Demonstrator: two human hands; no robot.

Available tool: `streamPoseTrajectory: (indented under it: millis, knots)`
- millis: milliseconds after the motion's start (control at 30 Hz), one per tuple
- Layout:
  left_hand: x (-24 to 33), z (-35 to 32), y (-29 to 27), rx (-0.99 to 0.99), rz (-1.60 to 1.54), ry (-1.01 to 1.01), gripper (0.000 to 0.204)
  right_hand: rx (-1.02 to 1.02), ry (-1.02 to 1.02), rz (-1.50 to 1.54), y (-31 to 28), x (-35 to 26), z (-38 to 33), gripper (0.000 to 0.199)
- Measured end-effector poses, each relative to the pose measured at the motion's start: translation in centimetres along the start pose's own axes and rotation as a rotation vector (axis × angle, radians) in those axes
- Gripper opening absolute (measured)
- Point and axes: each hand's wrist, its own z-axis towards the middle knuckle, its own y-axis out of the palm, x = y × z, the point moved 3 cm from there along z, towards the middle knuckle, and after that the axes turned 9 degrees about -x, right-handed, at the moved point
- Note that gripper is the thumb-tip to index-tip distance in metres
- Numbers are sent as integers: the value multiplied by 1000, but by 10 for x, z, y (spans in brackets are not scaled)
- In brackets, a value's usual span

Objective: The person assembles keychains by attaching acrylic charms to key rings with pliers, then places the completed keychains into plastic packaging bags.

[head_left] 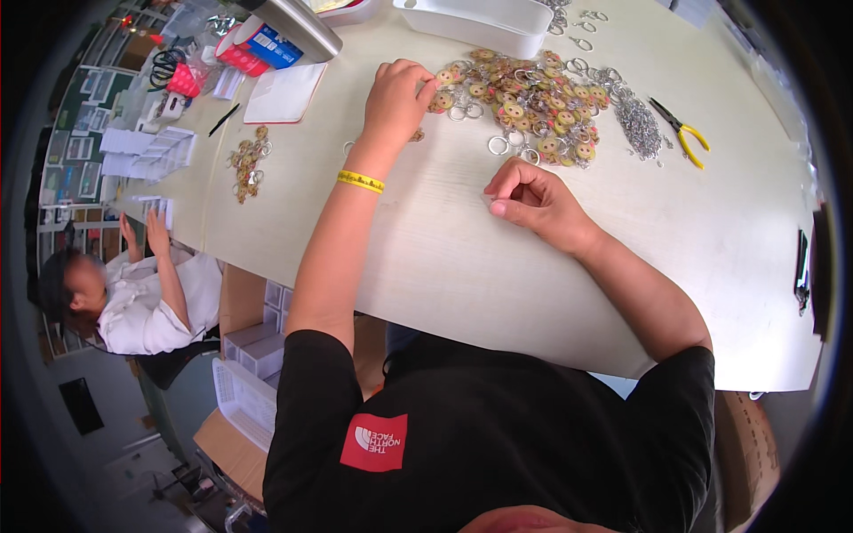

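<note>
Two bare hands over pale table [462, 258]. Left hand [397, 98], fingers curled, touches near edge of keychain-charm pile [524, 102]; grip hidden. Right hand [533, 200] loosely fisted on table, near loose rings [508, 142], contents unclear. Yellow pliers [682, 133] right of pile.

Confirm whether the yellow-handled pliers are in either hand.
No: the pliers lie on the table, apart from the right hand and left hand.
</note>
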Motion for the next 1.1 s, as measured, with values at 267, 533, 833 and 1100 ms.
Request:
streamPoseTrajectory:
  millis: [267,533,833,1100]
  knots:
    - [-7,-44,-38,111,-1400,-171,18,8,23,11,0,-1,-2,13]
    - [33,-152,-61,-65,-576,-114,6,40,-77,-72,-5,4,-4,12]
    - [73,-209,-24,81,-86,141,24,-34,5,-236,20,-4,-4,12]
    - [71,-210,-18,87,-268,120,23,-143,-47,-667,53,-7,-9,13]
